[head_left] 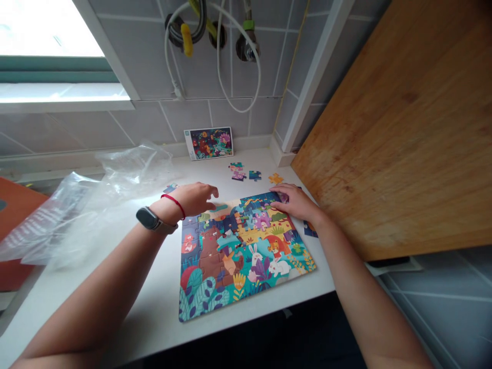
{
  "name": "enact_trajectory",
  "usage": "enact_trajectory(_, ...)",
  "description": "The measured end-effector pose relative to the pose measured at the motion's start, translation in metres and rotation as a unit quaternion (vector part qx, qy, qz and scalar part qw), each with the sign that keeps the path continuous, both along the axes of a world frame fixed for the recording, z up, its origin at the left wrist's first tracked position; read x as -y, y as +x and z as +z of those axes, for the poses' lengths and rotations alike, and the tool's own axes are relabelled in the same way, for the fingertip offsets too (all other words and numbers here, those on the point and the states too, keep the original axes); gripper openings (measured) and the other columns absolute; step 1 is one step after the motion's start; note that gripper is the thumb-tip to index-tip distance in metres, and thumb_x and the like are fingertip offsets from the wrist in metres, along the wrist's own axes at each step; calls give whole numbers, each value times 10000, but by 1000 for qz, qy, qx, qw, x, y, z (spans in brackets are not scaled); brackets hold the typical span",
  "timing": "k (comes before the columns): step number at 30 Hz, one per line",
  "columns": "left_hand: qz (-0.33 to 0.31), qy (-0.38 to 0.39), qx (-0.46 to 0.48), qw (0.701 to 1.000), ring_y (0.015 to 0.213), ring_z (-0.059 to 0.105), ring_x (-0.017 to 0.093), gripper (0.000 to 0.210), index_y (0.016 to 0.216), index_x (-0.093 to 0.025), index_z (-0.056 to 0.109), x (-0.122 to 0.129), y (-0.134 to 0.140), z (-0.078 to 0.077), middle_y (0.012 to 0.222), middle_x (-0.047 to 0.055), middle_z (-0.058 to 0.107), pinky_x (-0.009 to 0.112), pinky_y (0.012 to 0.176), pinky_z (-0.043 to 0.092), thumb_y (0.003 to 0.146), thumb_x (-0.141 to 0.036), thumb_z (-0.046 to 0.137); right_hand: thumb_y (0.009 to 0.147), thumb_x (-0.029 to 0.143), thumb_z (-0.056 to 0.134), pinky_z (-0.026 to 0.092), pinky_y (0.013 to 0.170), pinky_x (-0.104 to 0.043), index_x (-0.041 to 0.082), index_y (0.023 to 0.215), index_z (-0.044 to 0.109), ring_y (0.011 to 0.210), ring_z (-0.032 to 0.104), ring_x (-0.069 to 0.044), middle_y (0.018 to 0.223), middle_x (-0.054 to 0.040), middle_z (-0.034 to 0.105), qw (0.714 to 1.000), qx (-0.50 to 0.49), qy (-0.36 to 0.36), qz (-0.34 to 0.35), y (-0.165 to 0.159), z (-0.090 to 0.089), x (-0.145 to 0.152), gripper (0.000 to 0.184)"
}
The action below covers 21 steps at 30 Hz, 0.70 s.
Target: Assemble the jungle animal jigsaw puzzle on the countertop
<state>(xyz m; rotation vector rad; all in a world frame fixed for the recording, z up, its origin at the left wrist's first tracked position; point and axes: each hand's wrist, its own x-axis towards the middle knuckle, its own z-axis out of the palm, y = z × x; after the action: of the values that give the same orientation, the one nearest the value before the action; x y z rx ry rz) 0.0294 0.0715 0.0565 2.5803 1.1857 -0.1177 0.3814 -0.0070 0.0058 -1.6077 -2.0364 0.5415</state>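
Left forearm [119, 287] and right forearm [357, 277] are stretched forward, with a watch [148, 219] and a red cord [175, 205] worn on the left one. The left hand [196, 199] is held beside the far left part of the puzzle [246, 256], its fingers loosely curved, thumb and forefinger parted, with nothing seen between them. The right hand [295, 202] is laid at the far right corner, thumb and fingers apart; a purple patch is shown between them, but whether a loose piece is pinched or only the corner is touched cannot be told. The puzzle is spread on the white counter [146, 292], between the hands and toward the body, and a pale strip [231, 203] is left showing just to the right of the left fingertips. Beyond the hands, a pink piece [239, 176], a blue piece [254, 176] and an orange piece [275, 178] are scattered, with a picture card [211, 142] leaned on the wall behind them. Fitted pieces could be lifted or shifted if the right hand were dragged across the corner. A dark piece [310, 229], partly hidden beneath the right forearm, might be swept aside by the elbow; another piece [170, 188], behind the left wrist, might be lost under the plastic bag [130, 169] if that were nudged.
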Motion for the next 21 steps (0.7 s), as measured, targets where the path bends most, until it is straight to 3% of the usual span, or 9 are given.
enact_trajectory(4,-28,-57,-55,996,958,739,252,386,1181,-264,722,16,21,11,1096,57,797,303,783,525,850,-461,729,815,284,827,474,1104,-473,225,1193,780,1207,670,-301,1283,-111,747,1000,7,16,10,3,-5,-2,386)
enact_trajectory(8,-23,-41,-124,991,1100,706,280,402,1274,-237,684,30,37,21,1196,86,762,323,832,518,897,-370,730,824,298,824,496,1086,-476,230,1198,778,1187,684,-301,1275,-110,752,999,9,35,25,6,-9,-3,383)
enact_trajectory(21,-18,-39,-124,991,1138,694,269,391,1252,-229,675,30,40,15,1233,89,733,327,917,520,888,-322,783,823,297,823,521,1064,-469,236,1212,775,1175,687,-299,1265,-112,752,999,8,39,25,7,-11,-3,396)
